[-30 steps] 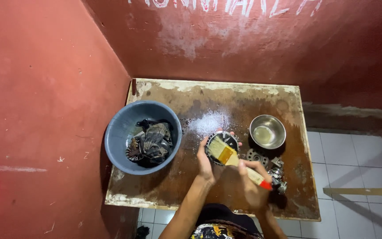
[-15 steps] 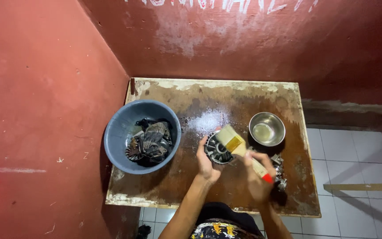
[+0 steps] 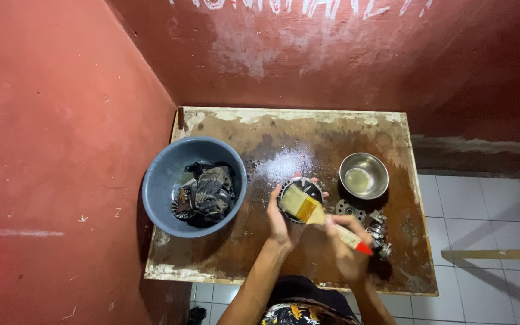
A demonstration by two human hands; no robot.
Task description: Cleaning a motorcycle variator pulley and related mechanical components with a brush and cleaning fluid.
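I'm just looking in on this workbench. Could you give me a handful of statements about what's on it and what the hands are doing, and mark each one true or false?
1. The right hand holds a paintbrush with its bristles against a dark round metal part. True.
2. The left hand lies flat on the table, holding nothing. False: it holds the round part up.
3. The blue basin contains dark crumpled cloth. True.
4. The small steel bowl sits inside the blue basin. False: it stands on the table by itself, to the right of the hands.
5. More metal parts lie on the table near the right hand. True.
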